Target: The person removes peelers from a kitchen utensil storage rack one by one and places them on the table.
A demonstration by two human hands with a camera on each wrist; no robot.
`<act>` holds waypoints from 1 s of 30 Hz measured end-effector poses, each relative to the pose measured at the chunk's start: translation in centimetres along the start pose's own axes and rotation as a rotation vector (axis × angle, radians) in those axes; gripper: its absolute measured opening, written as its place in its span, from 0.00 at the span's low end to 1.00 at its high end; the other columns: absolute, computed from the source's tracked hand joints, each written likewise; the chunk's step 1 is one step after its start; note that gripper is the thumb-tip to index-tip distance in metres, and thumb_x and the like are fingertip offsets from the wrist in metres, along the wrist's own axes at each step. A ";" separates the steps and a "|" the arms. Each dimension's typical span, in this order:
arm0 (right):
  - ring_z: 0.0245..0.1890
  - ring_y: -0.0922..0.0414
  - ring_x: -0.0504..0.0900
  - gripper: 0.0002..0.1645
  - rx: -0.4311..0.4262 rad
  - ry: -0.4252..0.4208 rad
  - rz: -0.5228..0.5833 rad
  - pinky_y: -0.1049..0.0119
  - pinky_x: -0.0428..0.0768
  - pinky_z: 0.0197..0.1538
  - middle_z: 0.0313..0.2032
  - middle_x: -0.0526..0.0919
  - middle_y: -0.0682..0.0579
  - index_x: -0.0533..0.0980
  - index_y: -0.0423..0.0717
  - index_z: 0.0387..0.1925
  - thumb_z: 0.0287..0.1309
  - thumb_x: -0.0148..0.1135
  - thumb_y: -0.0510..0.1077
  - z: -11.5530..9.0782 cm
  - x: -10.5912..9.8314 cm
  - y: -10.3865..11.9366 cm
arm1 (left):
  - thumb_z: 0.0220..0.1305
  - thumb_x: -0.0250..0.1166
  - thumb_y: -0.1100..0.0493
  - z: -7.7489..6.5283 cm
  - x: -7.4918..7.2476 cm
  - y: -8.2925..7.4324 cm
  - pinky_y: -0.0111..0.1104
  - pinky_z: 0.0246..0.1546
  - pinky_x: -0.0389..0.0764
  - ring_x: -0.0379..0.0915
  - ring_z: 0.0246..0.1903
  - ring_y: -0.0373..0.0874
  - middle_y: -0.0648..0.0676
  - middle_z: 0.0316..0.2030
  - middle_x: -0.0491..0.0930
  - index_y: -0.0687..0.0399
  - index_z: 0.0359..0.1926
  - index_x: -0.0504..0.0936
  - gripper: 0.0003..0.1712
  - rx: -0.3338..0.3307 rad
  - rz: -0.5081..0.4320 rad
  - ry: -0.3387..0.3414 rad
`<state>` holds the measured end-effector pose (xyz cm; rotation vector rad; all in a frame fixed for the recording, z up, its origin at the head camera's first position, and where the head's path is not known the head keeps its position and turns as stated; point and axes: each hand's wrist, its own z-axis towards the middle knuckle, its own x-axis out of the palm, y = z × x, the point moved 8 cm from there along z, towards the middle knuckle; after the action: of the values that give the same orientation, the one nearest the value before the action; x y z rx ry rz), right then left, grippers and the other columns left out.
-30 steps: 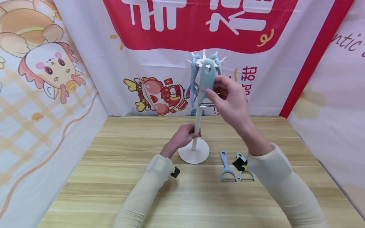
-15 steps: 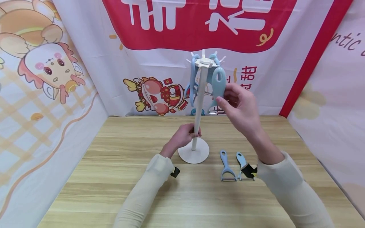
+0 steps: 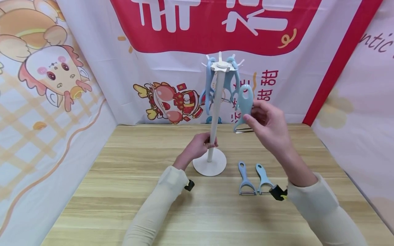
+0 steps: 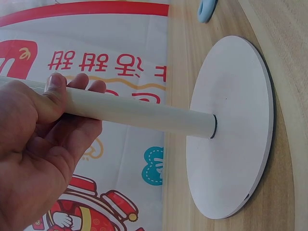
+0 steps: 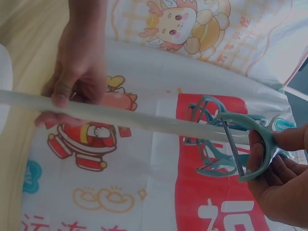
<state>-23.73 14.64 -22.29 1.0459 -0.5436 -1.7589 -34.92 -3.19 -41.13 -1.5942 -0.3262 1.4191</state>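
Right of centre, I see the right hand (image 3: 271, 128) pinching a peeler (image 3: 245, 100); the left hand (image 3: 198, 147) (lower, mid-frame) grips the stand (image 3: 217, 99).

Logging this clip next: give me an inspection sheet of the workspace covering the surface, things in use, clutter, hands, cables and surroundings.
Surface: wood-grain table.
Things in use: white stand on the table, with at least two blue peelers hanging from it, exact count unclear; two loose peelers lie side by side, right of the stand.
Clutter: nothing seen.
Hands: left hand grips the stand's pole; right hand pinches a light-blue peeler, blade end down.
Cables: nothing seen.
Surroundings: printed backdrop behind, printed side cloths left and right.
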 end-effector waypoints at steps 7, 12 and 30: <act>0.38 0.71 0.82 0.22 0.045 0.011 -0.038 0.84 0.80 0.45 0.47 0.85 0.39 0.75 0.38 0.59 0.65 0.63 0.39 -1.0 -0.6 -2.1 | 0.70 0.61 0.64 0.1 -0.1 0.0 0.47 0.59 0.81 0.82 0.45 0.45 0.51 0.38 0.83 0.51 0.39 0.80 0.04 -0.004 0.008 -0.002; 0.38 0.70 0.82 0.23 0.105 0.037 -0.062 0.83 0.80 0.45 0.47 0.85 0.40 0.74 0.38 0.61 0.66 0.62 0.41 -1.8 -0.9 -4.0 | 0.70 0.61 0.65 0.0 -0.2 -0.2 0.46 0.59 0.81 0.82 0.45 0.45 0.51 0.39 0.83 0.51 0.39 0.80 0.04 0.010 0.010 -0.004; 0.37 0.73 0.81 0.25 0.284 0.125 -0.086 0.82 0.81 0.42 0.47 0.85 0.35 0.71 0.36 0.64 0.68 0.60 0.41 -5.1 -1.6 -10.4 | 0.69 0.61 0.66 0.1 0.0 -0.2 0.45 0.59 0.81 0.83 0.45 0.44 0.52 0.38 0.83 0.53 0.39 0.79 0.04 0.024 0.001 -0.004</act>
<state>-24.54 21.00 -32.12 1.3847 -0.6922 -1.7092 -34.91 -3.07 -40.99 -1.5727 -0.3094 1.4224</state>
